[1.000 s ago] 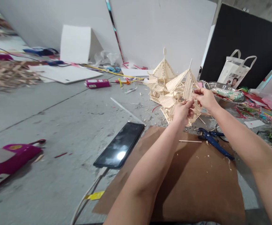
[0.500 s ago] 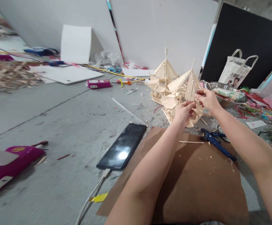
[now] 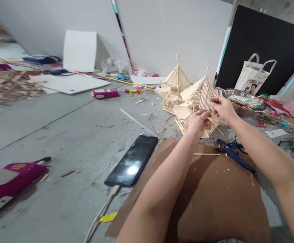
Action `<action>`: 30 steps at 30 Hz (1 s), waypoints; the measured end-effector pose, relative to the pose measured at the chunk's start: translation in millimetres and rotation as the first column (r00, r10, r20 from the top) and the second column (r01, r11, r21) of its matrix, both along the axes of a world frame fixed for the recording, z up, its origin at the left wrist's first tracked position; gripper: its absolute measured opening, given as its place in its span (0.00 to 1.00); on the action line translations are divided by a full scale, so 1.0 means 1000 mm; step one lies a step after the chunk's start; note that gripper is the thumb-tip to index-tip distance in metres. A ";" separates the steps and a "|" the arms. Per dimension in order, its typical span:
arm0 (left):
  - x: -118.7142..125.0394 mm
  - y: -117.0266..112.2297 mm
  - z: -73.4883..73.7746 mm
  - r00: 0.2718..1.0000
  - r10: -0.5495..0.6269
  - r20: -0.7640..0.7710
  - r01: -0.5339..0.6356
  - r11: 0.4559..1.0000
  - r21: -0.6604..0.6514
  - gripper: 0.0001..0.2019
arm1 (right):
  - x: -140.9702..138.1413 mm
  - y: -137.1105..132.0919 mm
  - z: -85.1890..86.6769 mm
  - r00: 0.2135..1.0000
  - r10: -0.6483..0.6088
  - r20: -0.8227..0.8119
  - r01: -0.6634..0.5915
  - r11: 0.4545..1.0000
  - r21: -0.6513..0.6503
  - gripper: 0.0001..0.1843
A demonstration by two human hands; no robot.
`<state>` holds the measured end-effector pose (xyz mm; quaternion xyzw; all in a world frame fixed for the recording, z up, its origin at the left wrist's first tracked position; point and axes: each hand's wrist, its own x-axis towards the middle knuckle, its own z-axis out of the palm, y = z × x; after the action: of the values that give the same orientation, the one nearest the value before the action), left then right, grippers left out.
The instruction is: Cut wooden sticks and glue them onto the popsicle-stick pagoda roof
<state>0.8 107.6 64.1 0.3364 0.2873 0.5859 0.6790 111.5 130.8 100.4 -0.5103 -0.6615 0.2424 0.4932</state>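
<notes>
A model pavilion of thin wooden sticks stands at the far edge of the brown board, with pointed roofs and a stick rising from the nearer peak. My left hand is closed at the lower edge of the front roof panel, fingertips pinched on it. On that panel's right edge, the thumb and fingers of my right hand are pinched together. My hands cover part of the lower model. A single loose stick lies on the board, beside blue-handled cutters.
A phone with a cable lies left of the brown board. Magenta power strips rest on the floor. Behind my right hand are a metal bowl of packed sticks and a white bag. Coloured scraps litter the right side.
The view has shifted slightly. Both hands stay at the same roof panel, with hardly any visible movement.
</notes>
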 end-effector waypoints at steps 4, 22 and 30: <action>-0.001 0.000 0.000 1.000 -0.011 0.001 0.011 1.000 0.002 0.11 | -0.001 -0.001 0.001 1.000 0.006 -0.014 -0.006 1.000 -0.010 0.10; 0.002 0.000 0.001 0.999 0.030 -0.040 -0.030 1.000 -0.009 0.11 | 0.007 -0.004 0.003 0.993 0.068 -0.093 -0.078 0.992 -0.101 0.05; 0.003 0.003 -0.002 0.998 0.029 -0.051 -0.029 1.000 0.009 0.15 | 0.004 -0.011 0.009 0.978 0.082 -0.191 -0.119 0.975 -0.188 0.05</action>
<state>3.4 110.3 62.4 0.3499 0.3071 0.5881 0.6614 115.9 119.6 109.6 -0.4983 -0.6112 0.3777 0.4852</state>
